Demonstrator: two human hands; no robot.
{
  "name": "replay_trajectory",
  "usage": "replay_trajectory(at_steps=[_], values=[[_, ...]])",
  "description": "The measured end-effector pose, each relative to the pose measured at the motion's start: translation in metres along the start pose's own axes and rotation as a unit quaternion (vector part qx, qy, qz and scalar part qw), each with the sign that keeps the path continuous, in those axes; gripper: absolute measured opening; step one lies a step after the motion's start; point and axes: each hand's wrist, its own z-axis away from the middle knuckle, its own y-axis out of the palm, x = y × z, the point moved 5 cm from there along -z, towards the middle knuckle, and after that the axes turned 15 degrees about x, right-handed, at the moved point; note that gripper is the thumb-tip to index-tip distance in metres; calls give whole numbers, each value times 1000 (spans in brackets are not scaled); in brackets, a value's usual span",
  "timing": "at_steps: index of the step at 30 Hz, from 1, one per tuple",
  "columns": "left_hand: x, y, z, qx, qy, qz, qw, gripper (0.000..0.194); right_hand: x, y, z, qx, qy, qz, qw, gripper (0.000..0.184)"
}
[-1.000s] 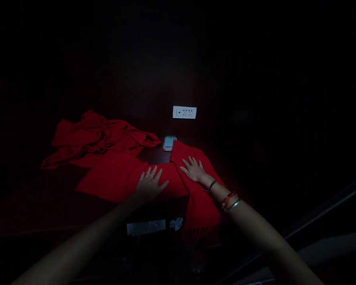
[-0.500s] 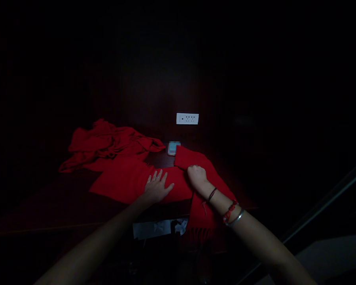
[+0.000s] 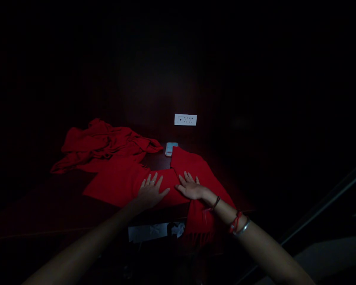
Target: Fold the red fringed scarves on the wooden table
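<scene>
A red fringed scarf [image 3: 115, 182] lies spread across a dark table, its right part folded over and its fringe hanging past the front edge. My left hand [image 3: 150, 192] rests flat on the middle of the cloth, fingers spread, a ring on one of them. Beside it, my right hand [image 3: 191, 188] lies palm down on the folded right part, fingers stretched out. Bracelets circle the right wrist and forearm. Behind the scarf on the left is a crumpled heap of red cloth [image 3: 106, 140]; whether the two are joined I cannot tell.
A phone-like device with a lit, blurred screen [image 3: 170, 149] lies at the back, partly covered by the scarf. A white socket panel [image 3: 185, 119] is on the wall. Pale papers [image 3: 148, 232] show below the table's front edge [image 3: 47, 232]. The surroundings are very dark.
My right hand has gone from a fist on the scarf to flat with fingers spread, slightly nearer me. My left hand stays flat on the cloth. The whole view has shifted a little.
</scene>
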Motion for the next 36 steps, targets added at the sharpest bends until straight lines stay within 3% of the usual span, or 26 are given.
replay_trajectory(at_steps=[3,5,8,10,15,18,21,25,28,32,36], values=[[0,1,0,-6,6,-9,1000,66,-12,-6,2,46,-68,19,996,65],[2,2,-2,-11,9,-9,1000,65,-20,-6,4,17,-87,51,995,59],[5,2,-7,-9,13,0,1000,65,-29,-4,5,-55,-42,75,995,51],[8,2,-12,0,18,8,1000,65,-29,0,3,-71,-12,71,995,52],[15,1,-20,38,28,26,999,65,-22,2,-4,-72,22,54,996,56],[19,0,-26,62,35,45,996,66,-20,-3,-3,-41,14,41,998,59],[17,-10,-39,30,53,69,996,59,-23,-25,-3,-34,-24,37,998,60],[8,-35,-69,-70,46,173,981,37,-36,-84,-14,-167,-47,-2,985,42],[7,-42,-96,-73,-1,258,963,28,-49,-117,-39,-199,-17,-43,979,30],[8,-42,-123,-83,-26,300,950,26,-60,-135,-79,-197,7,-60,979,25],[4,-35,-136,-112,10,326,939,25,-69,-144,-113,-205,23,-96,974,27]])
